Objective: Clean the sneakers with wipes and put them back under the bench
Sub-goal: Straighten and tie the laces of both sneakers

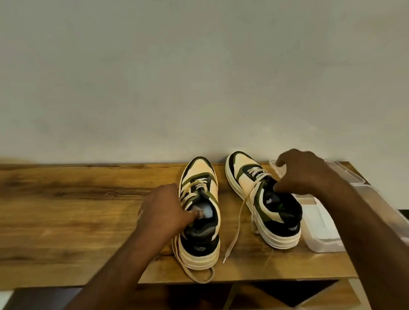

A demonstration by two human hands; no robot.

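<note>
Resting surface: a wooden tabletop (61,206) with a warm brown, strongly streaked grain, its far edge against a plain pale wall (196,74).
Left sneaker (200,215): stands upright near the middle of the tabletop, toe toward the far edge, heel close to the near edge; cream panels, dark olive and black trim, thick ribbed cream sole; flat beige laces hang loose and one loops over the near edge.
Right sneaker (265,199): stands just beside the other, apart from it, toe toward the far edge and angled slightly; same colours and chunky sole; one long lace trails across the wood toward the near edge.
Left hand (162,210): its grip is curled on the left sneaker's collar, thumb inside the opening, fingers round the outer side.
Right hand (304,174): its grip rests on the right sneaker's collar, thumb at the opening, fingers bent over the outer side; how firmly it grips, I cannot tell.
Wipes box (322,232): a clear, rounded plastic box at the tabletop's right edge, lid hinged open, white folded sheets inside.
</note>
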